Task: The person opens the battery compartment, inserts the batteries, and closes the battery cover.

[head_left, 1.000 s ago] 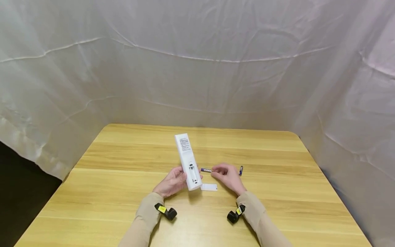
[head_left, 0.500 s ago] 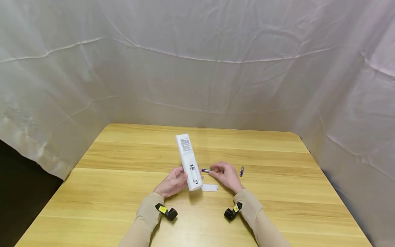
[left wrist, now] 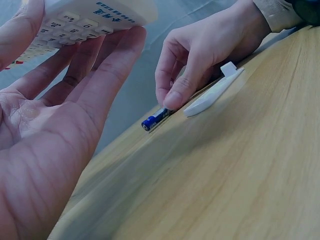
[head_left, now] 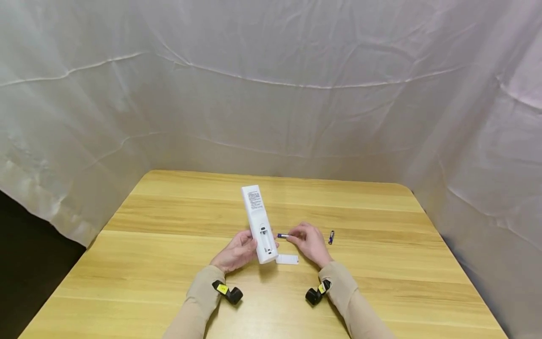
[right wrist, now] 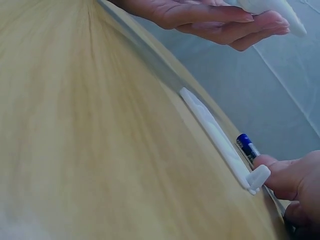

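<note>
At table [head_left: 127, 282] | right hand [head_left: 312, 242] slightly farther left, pinching battery [head_left: 282, 236] | remote [head_left: 256, 215] unmoved

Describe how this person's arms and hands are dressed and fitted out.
The left hand and right hand are bare, without gloves. The left sleeve and right sleeve are beige and reach the wrists. Each wrist carries a small black camera, left and right, marked with a yellow label; its print is too small to read.
</note>
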The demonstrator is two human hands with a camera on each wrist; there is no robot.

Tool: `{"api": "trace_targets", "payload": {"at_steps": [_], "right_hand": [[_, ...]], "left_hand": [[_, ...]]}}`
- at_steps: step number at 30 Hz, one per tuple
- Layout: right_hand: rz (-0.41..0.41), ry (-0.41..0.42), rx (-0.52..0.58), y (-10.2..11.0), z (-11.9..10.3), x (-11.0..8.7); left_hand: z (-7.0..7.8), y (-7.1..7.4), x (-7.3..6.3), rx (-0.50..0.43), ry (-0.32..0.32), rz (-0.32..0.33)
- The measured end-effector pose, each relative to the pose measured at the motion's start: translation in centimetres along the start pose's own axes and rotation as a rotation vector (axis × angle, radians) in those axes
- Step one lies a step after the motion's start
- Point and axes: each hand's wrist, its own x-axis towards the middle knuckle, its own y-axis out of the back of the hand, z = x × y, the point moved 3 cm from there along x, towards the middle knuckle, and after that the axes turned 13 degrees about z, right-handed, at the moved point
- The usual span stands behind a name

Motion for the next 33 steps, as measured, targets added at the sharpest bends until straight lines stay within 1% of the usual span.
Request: {"api": "trace_targets", "payload": {"at_steps": [3, 5, 8, 11, 17, 19, 21, 23, 26, 29, 30, 33], "right_hand": [[-0.001, -0.028, 0.036, 0.1, 0.1, -0.2], [0.001, -0.061, 0.081, 0.2, 0.2, -0.4], [0.012, -0.093, 0.146, 0.4, 0.4, -0.7], [0.027, -0.094, 0.198, 0.7, 0.7, -1.0], [0.040, -0.105, 0.295, 1.2, 0.9, -1.7], [0.043, -0.102, 0.333, 1.4, 0.8, -1.9], [0.050, -0.078, 0.356, 1.7, 0.7, -2.2], [0.041, -0.053, 0.350, 2.2, 0.0, -2.4], [0.040, -0.024, 0.345, 2.4, -0.2, -2.5], [0.031, -0.053, 0.401, 2.3, 0.2, -2.6], [0.032, -0.071, 0.426, 2.0, 0.6, -2.5], [0.021, -0.118, 0.497, 1.8, 0.7, -2.6]], "left_hand": [[-0.1, 0.0, 0.0, 0.001, -0.001, 0.006], [-0.2, 0.0, -0.1, 0.001, 0.003, 0.005], [-0.3, 0.1, -0.1, -0.002, 0.018, 0.020], [-0.4, 0.1, -0.1, 0.003, 0.028, 0.031], [-0.3, -0.1, 0.0, 0.010, 0.020, 0.021], [-0.3, -0.1, 0.0, 0.009, 0.022, 0.024], [-0.2, -0.1, 0.0, 0.007, 0.027, 0.027], [-0.2, -0.1, -0.1, 0.011, 0.035, 0.036], [-0.2, 0.0, -0.1, 0.011, 0.042, 0.042], [-0.2, 0.1, -0.1, 0.017, 0.046, 0.042], [-0.2, 0.1, -0.1, 0.014, 0.043, 0.036], [-0.2, 0.1, -0.1, 0.013, 0.043, 0.025]]}}
